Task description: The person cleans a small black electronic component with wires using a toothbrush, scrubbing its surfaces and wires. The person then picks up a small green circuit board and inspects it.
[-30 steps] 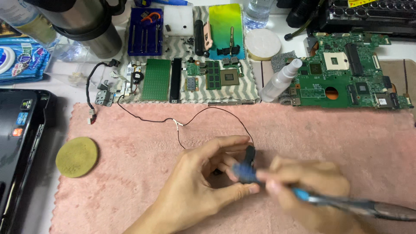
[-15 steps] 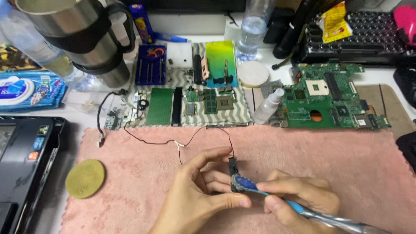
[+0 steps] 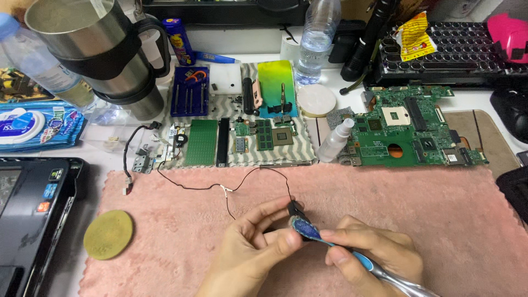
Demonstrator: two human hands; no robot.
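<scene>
My left hand pinches a small black part at the end of a thin black cable, low in the middle of the pink towel. My right hand grips a blue-handled brush whose head rests against that part. The cable runs left over the towel to a small connector near the towel's left edge.
A green motherboard lies at the back right beside a small spray bottle. Small boards and screwdrivers sit on a striped mat. A steel mug, a water bottle, a round yellow pad and a laptop shell surround the towel.
The view has tilted up, showing more of the desk's back. Both hands stay together on the black part and the brush, now lower in the picture.
</scene>
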